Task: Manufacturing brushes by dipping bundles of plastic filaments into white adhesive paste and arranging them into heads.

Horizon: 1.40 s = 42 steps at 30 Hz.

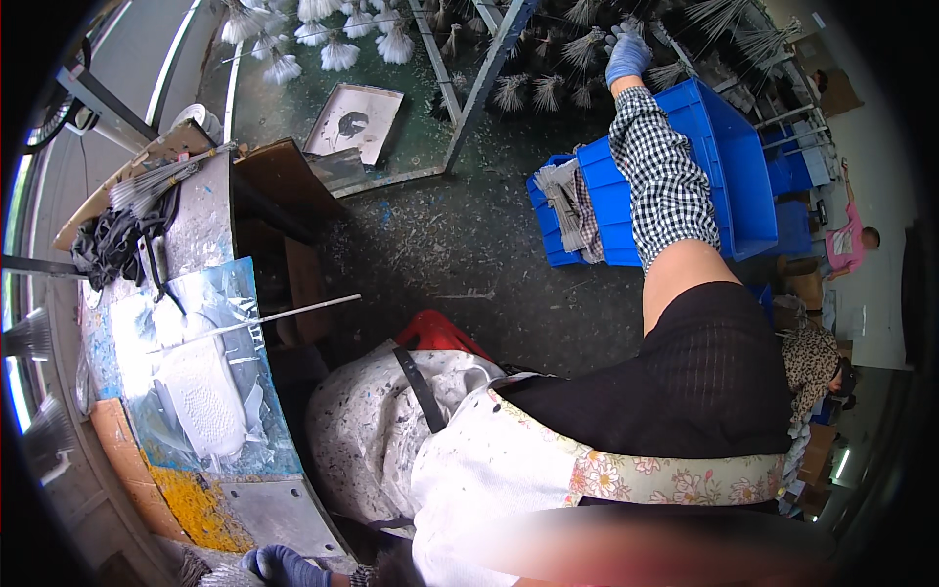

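My right arm, in a black-and-white checked sleeve cover, stretches out to the top of the view. Its blue-gloved right hand (626, 57) has its fingertips spread near hanging bundles of thin grey strands (584, 49); no held thing shows between them. At the lower left edge, my blue-gloved left hand (289, 565) has its fingers curled against a bundle of thin pale strands (230, 575), partly cut off by the frame. Before my lap, a blue sheet (259, 391) on the workbench bears spread white paste (203, 396). A thin white rod (293, 313) lies across it.
Blue plastic crates (724, 166) stand beneath my right arm, one with grey strand bundles (559, 201). More strands (156, 186) and a dark cloth (117, 240) lie on the bench. White-tipped bundles (337, 54) hang beyond a metal frame (489, 88). Other people (849, 240) are at far right.
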Tool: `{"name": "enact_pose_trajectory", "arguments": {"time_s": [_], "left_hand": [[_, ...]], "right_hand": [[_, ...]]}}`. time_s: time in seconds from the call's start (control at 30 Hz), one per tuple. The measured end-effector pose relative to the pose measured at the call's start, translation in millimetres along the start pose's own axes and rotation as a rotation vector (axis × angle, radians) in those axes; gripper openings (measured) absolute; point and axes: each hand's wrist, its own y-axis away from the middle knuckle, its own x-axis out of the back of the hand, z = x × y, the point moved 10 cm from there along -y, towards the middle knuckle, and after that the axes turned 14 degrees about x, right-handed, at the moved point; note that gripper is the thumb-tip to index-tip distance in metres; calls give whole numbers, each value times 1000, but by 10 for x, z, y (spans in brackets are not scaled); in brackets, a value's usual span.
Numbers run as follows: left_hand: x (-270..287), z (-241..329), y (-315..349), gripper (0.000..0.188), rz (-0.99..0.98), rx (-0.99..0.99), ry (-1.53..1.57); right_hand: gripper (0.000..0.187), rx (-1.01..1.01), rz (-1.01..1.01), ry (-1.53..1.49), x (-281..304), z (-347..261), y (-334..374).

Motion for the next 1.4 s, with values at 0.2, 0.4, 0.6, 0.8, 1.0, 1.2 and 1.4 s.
{"name": "enact_pose_trajectory", "arguments": {"time_s": [0.2, 0.4, 0.6, 0.8, 1.0, 1.2, 1.4], "left_hand": [[59, 66, 31, 29, 3, -4, 35], [228, 436, 455, 29, -20, -27, 238], [-771, -219, 892, 29, -400, 276, 461], [-943, -294, 1217, 27, -497, 322, 702], [-468, -337, 1268, 27, -447, 312, 821], [-195, -178, 1333, 27, -379, 252, 845], [189, 196, 1412, 30, -281, 62, 791]], "right_hand": [[19, 90, -59, 95, -36, -111, 228], [30, 85, -516, 330, -907, 113, 1052], [16, 349, -1242, 337, -1931, -528, 2818], [35, 286, -1657, -355, -2425, -2720, 4990], [29, 418, -1922, -668, -2200, -3890, 6031], [12, 249, -2087, -658, -2079, -4015, 6643], [13, 44, -2160, -720, -1959, -4211, 7044]]}}
